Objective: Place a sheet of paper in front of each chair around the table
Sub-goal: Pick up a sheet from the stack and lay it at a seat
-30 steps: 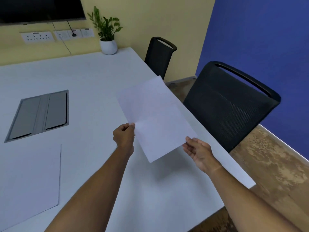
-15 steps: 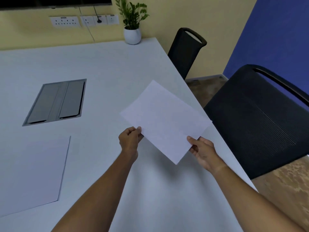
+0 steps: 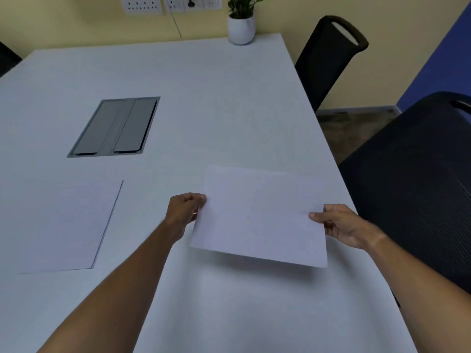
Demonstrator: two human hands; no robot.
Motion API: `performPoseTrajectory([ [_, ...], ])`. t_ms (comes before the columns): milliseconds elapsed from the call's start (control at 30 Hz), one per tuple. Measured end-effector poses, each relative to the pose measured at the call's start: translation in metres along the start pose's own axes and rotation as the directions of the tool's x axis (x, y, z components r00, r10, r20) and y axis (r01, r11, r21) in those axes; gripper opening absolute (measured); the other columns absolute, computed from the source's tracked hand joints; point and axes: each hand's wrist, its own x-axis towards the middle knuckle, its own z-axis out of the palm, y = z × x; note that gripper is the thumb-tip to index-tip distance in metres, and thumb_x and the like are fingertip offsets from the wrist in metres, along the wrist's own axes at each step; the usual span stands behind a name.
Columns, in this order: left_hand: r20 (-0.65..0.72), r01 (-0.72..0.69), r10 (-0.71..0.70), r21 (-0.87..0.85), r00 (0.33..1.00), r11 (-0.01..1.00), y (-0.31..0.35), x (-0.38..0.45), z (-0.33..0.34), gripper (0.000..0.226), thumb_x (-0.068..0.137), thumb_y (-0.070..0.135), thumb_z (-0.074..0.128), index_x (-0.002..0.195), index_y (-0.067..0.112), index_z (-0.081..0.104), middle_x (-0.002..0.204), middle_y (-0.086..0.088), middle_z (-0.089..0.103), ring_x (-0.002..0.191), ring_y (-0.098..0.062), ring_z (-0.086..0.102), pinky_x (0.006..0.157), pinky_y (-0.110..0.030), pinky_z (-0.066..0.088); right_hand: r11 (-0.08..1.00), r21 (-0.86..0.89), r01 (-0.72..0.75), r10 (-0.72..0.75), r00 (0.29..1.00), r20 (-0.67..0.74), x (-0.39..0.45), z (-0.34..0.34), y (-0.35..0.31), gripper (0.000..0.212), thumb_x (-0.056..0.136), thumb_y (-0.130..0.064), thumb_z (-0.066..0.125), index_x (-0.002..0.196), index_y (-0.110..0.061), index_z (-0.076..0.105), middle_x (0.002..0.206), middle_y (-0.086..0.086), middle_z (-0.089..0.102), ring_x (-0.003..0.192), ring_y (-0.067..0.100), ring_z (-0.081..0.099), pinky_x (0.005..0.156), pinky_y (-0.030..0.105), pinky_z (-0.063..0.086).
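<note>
A white sheet of paper (image 3: 260, 215) hovers just above the white table (image 3: 216, 98), close to its right edge. My left hand (image 3: 184, 210) pinches the sheet's left edge and my right hand (image 3: 341, 225) pinches its right edge. The near black mesh chair (image 3: 413, 179) stands right beside the sheet, past the table's edge. A second black chair (image 3: 328, 54) stands farther back on the same side. Another white sheet (image 3: 68, 225) lies flat on the table at the left.
A grey cable hatch (image 3: 117, 127) is set into the table's middle. A potted plant in a white pot (image 3: 240, 26) stands at the far edge below wall sockets (image 3: 142, 5). A dark chair part (image 3: 6, 59) shows at far left.
The held sheet has turned from a diagonal tilt to lie nearly level and has come down toward the table in front of the near chair. My view has shifted left and down.
</note>
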Motion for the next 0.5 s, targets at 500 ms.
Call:
performPoseTrajectory([
  [500,-0.255,0.153,-0.112,0.150,0.960,0.977,-0.057,0.029,0.019,0.017,0.075,0.015,0.081,0.067,0.006,0.070,0.081,-0.015,0.072,0.072,-0.024,0.066,0.079,-0.037,0.060,0.979,-0.192,-0.063,-0.018,0.919,-0.393,0.049,0.018,0.040,0.010,0.083,-0.007,0.077,0.078,-0.003,0.069,0.090,0.017,0.073,0.076,0.026,0.069,0.064,0.028,0.054],
])
